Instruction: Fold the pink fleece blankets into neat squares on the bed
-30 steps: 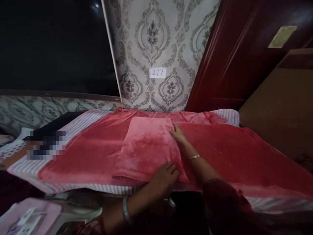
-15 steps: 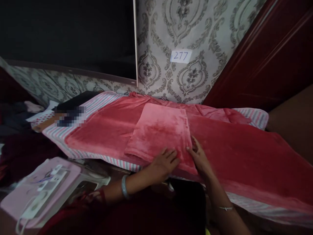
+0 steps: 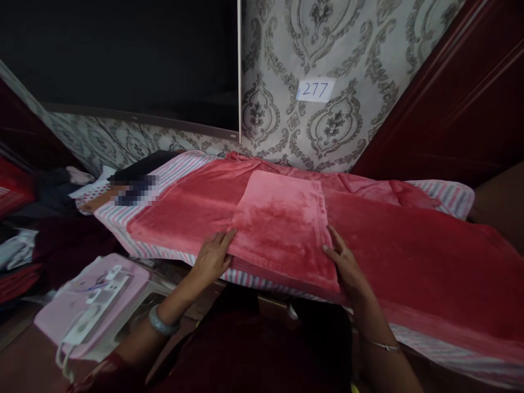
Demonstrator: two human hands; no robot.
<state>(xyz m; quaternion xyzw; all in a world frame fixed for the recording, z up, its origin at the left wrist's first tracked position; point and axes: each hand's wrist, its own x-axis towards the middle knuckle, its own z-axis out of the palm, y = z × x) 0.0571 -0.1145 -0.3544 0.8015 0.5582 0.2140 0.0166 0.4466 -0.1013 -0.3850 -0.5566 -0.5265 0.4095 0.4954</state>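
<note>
A piece of pinkish-red plush cloth, roughly square with a seamed right edge, lies flat on a larger red plush cloth. I cannot tell whether the two are one item. My left hand rests at the square's lower left edge, its fingers stretched out on the fabric. At the right edge is my right hand, thumb and fingers apart and touching the seam side. Neither hand visibly grips the cloth. Beneath the red plush, a striped cover shows along the front and at both ends.
Left of me stands a pink-topped stool carrying a white power strip with its cable. Dark clothes are piled further left. A large black screen hangs above, beside a paper marked 277 on the wall.
My left hand has slid left from the square's lower middle to its lower left edge. My right hand stays at the right edge. The view has shifted slightly left.
</note>
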